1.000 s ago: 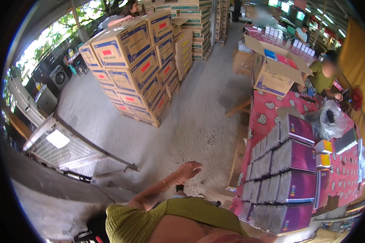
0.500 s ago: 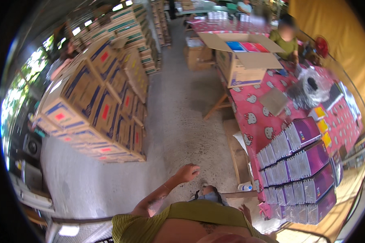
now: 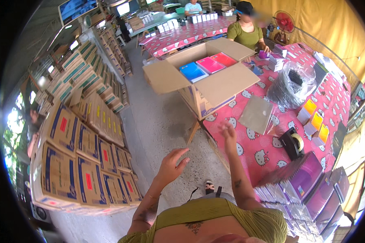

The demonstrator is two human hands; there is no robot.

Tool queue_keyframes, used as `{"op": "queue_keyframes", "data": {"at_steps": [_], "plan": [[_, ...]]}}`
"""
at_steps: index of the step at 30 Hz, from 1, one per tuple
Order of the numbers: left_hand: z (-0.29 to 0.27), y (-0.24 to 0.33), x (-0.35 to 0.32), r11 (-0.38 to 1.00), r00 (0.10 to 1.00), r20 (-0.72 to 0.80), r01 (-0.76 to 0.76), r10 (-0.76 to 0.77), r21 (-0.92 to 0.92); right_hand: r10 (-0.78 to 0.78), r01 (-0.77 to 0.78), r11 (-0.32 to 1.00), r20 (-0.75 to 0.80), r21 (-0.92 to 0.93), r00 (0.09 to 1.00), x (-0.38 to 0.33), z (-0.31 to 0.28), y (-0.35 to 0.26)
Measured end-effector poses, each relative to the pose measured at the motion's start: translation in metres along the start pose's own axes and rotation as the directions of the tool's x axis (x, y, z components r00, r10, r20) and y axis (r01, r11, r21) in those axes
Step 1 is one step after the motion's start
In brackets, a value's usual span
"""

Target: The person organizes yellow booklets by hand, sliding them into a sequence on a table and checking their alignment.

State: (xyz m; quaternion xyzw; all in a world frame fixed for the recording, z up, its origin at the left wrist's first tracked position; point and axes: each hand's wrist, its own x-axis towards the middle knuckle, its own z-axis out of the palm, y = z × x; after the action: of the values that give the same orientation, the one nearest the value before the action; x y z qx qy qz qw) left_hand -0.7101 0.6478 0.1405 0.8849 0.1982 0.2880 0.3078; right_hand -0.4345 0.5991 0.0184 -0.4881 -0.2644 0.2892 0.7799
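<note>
My left hand [image 3: 174, 165] is raised over the concrete floor, empty, its fingers apart and thumb out. Near the table's left edge, my right hand [image 3: 228, 135] is also raised with fingers loosely parted and nothing in it. Ahead of both hands stands an open cardboard carton [image 3: 190, 98] with its flaps folded out. Blue notebooks [image 3: 194, 71], pink notebooks [image 3: 209, 64] and red notebooks [image 3: 224, 59] show at its top. A flat greyish sheet [image 3: 256, 114] lies on the pink patterned tablecloth [image 3: 247, 152], right of my right hand.
Purple spiral notebooks [image 3: 298, 174] are stacked at the near right, beside a black tape dispenser [image 3: 290, 144]. Yellow-orange packs [image 3: 313, 122] and a clear plastic bundle [image 3: 290, 87] lie beyond. Stacked cartons [image 3: 91, 174] line the left. A co-worker [image 3: 247, 34] handles small purple packs across the table.
My view has turned right and come nearer the table and open carton. Both hands have risen forward; the right, earlier low by my body, is now up beside the table edge.
</note>
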Motion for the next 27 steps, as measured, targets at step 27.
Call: {"op": "queue_keyframes", "data": {"at_steps": [27], "plan": [[0.051,-0.076,0.272,0.615,0.847,-0.131,-0.259,0.516,0.745,-0.136,0.024,0.981,-0.593,-0.192,0.794,0.355,-0.117,-0.009]]}}
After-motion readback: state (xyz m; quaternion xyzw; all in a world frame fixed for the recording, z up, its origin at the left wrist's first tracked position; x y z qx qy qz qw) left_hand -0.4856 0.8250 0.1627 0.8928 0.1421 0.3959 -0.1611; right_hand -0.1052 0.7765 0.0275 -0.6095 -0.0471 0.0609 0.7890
